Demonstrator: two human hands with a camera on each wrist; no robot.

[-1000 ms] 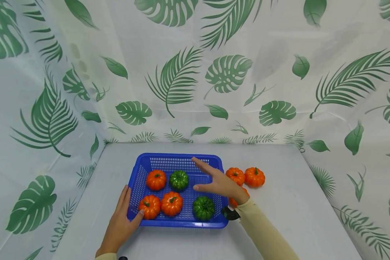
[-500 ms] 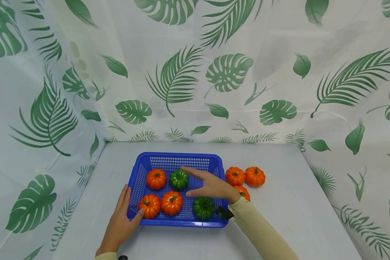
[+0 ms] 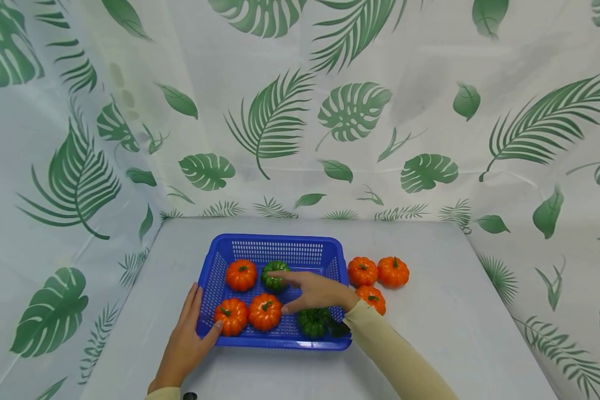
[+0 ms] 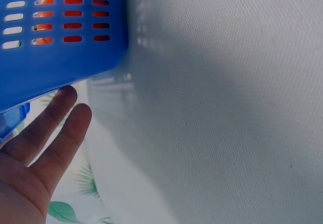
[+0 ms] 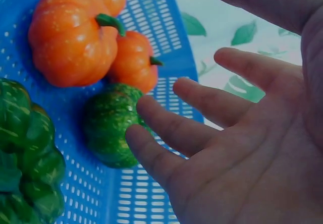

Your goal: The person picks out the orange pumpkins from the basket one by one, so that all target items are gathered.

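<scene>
A blue plastic basket holds three orange pumpkins, at back left, front left and front middle. Two green pumpkins lie there too, one at the back, partly covered by fingers, one at front right. My left hand rests at the basket's front left corner, thumb over the rim; in the left wrist view its straight fingers meet the rim from outside. Over the basket hovers my right hand, fingers spread, nothing held; the right wrist view shows its bare palm.
Right of the basket, more orange pumpkins lie on the white table: two at the back and one nearer, beside my right wrist. A leaf-printed sheet hangs behind and along the sides.
My right hand has moved left and slightly nearer over the basket, its fingers now in front of the back green pumpkin. My left hand and the basket stay put.
</scene>
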